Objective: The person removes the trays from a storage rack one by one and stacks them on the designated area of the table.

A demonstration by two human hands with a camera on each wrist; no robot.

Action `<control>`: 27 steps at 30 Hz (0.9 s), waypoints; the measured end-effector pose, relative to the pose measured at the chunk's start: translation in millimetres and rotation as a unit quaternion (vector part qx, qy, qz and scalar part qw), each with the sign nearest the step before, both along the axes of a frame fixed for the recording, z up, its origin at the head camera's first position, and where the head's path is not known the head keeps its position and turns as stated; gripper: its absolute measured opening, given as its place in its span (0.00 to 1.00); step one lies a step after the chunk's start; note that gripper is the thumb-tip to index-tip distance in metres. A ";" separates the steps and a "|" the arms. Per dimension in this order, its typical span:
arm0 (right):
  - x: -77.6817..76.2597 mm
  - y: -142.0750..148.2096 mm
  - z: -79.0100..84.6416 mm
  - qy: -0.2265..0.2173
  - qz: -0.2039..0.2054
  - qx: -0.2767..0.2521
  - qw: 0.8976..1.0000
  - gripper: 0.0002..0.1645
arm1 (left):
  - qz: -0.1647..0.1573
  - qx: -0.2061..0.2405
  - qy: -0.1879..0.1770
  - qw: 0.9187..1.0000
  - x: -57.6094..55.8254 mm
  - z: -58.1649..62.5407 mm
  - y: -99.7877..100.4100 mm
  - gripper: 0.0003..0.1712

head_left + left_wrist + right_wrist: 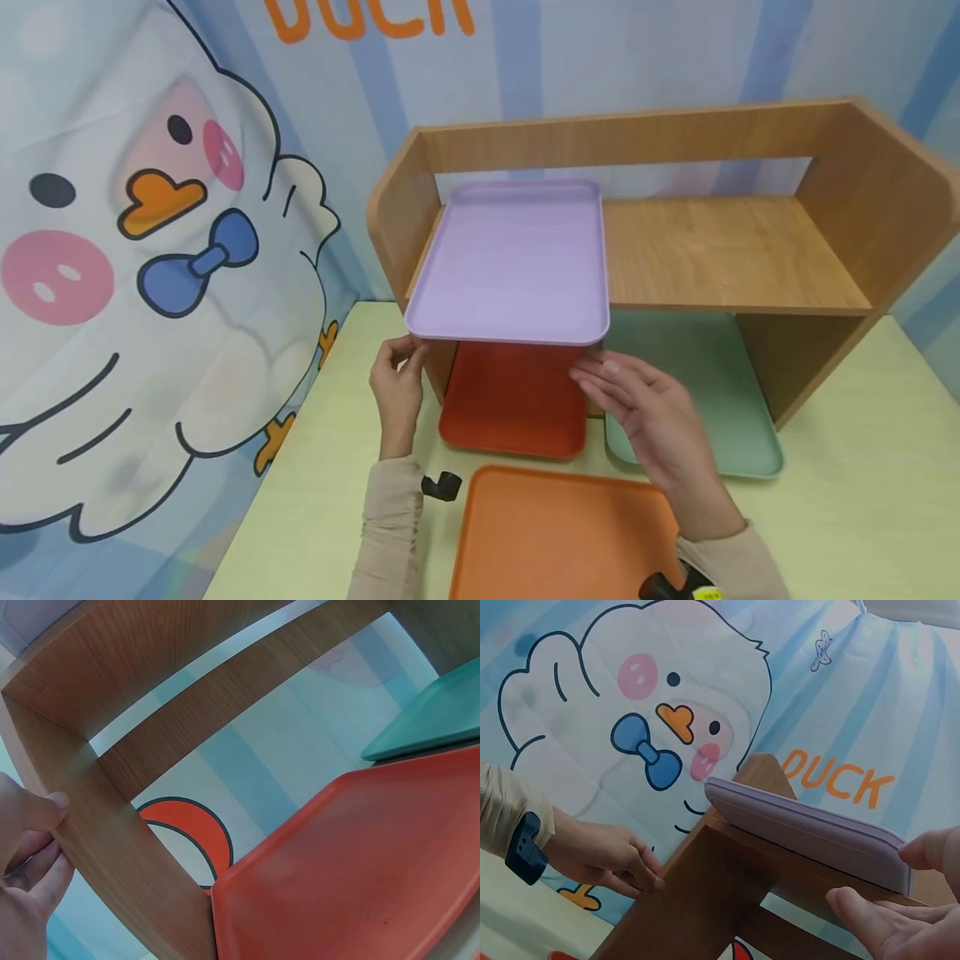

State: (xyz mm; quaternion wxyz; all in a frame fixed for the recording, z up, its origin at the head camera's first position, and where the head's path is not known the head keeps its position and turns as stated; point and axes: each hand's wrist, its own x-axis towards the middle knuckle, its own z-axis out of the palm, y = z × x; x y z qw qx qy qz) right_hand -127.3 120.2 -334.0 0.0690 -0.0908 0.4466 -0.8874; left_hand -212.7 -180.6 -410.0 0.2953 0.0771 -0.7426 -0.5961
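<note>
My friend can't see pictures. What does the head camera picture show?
Two hands reach toward a purple tray resting on a wooden shelf: the left hand touches the shelf's side panel, the right hand hovers open. Red, green and orange trays lie below.

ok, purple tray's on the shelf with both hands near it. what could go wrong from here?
1. The purple tray overhangs the front edge of the wooden shelf; neither hand seems to grip it, so it might tip or slide off.
2. It would fall toward the red tray and orange tray below.
3. The left hand rests on the shelf's side panel, and the right hand is open just under the tray's corner; a nudge could shift it.
</note>
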 end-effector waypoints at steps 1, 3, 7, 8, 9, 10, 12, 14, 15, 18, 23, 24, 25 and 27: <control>0.4 -1.6 0.0 -0.005 0.000 -0.001 1.000 0.12 | 0.000 -0.001 -0.001 1.000 0.2 -0.6 -0.2 0.10; 0.7 -5.0 0.3 -0.013 -0.003 0.005 1.000 0.15 | 0.001 0.002 0.000 1.000 0.6 -1.3 -0.8 0.10; 0.6 -10.9 1.6 -0.025 -0.010 0.016 1.000 0.24 | -0.003 0.007 0.006 1.000 0.4 -1.2 -1.5 0.11; 0.4 -12.5 2.0 -0.027 -0.012 0.017 0.999 0.24 | -0.004 0.006 0.006 1.000 0.3 -1.0 -1.7 0.11; 0.2 -14.1 2.3 -0.028 -0.013 0.017 0.999 0.24 | -0.005 0.004 0.006 1.000 0.1 -0.9 -1.8 0.11; 0.1 -16.0 2.6 -0.028 -0.015 0.016 0.999 0.24 | -0.005 0.002 0.007 1.000 -0.1 -0.9 -2.0 0.11; 0.1 -19.9 3.0 -0.029 -0.018 0.010 0.999 0.21 | -0.006 -0.002 0.004 1.000 -0.1 -1.2 -2.3 0.12; -0.3 -24.1 4.0 -0.027 -0.018 0.006 0.999 0.20 | -0.006 -0.004 0.001 1.000 -0.4 -1.4 -2.4 0.12; -0.3 -26.2 4.5 -0.027 -0.019 0.005 0.999 0.19 | -0.006 -0.003 -0.001 1.000 -0.3 -1.3 -2.1 0.12; 0.2 -31.6 5.8 -0.032 -0.018 -0.004 0.999 0.20 | -0.008 0.001 -0.004 1.000 -0.4 -1.5 -1.8 0.12; 1.4 -40.6 7.3 -0.043 -0.024 -0.011 0.999 0.20 | -0.009 0.001 -0.004 1.000 -0.1 -1.2 -2.2 0.13; 1.7 -42.7 7.9 -0.045 -0.026 -0.010 0.999 0.20 | -0.009 0.000 -0.004 1.000 -0.1 -1.1 -2.2 0.13; 1.9 -45.1 8.3 -0.048 -0.027 -0.010 0.998 0.21 | -0.008 0.000 -0.004 1.000 0.0 -1.1 -2.3 0.13; 2.4 -50.3 9.2 -0.050 -0.028 -0.013 0.998 0.22 | -0.007 0.001 -0.002 1.000 0.3 -0.9 -2.3 0.12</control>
